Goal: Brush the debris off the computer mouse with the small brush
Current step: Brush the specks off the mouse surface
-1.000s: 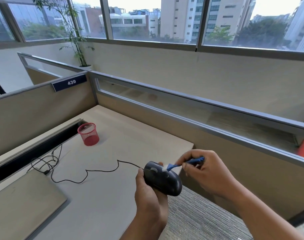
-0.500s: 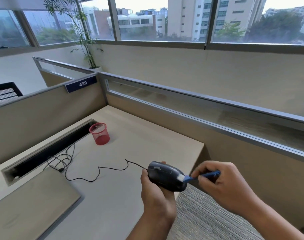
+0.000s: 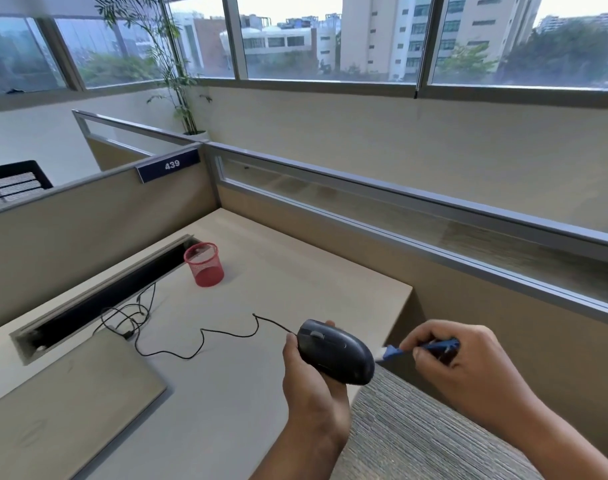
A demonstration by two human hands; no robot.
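My left hand (image 3: 313, 386) grips a black corded computer mouse (image 3: 335, 351) from below and holds it tilted in the air, beside the desk's right edge. In my right hand (image 3: 458, 368) I pinch a small blue brush (image 3: 420, 349) by its handle. The brush's white bristles (image 3: 380, 352) point left and sit at the mouse's rear end, right at its surface. From the mouse's front, the black cord (image 3: 205, 337) trails left across the desk. No debris is visible on the mouse.
The beige desk (image 3: 261, 271) carries a red mesh cup (image 3: 205, 265), a closed grey laptop (image 3: 63, 400) at the front left and a cable slot (image 3: 105, 299) along the left partition. Partitions close the left and far sides. Striped carpet (image 3: 416, 434) lies below the hands.
The brush has swept from the top of the mouse, near its buttons, back to its rear end. Both hands sit a little further right in view as the head turned.
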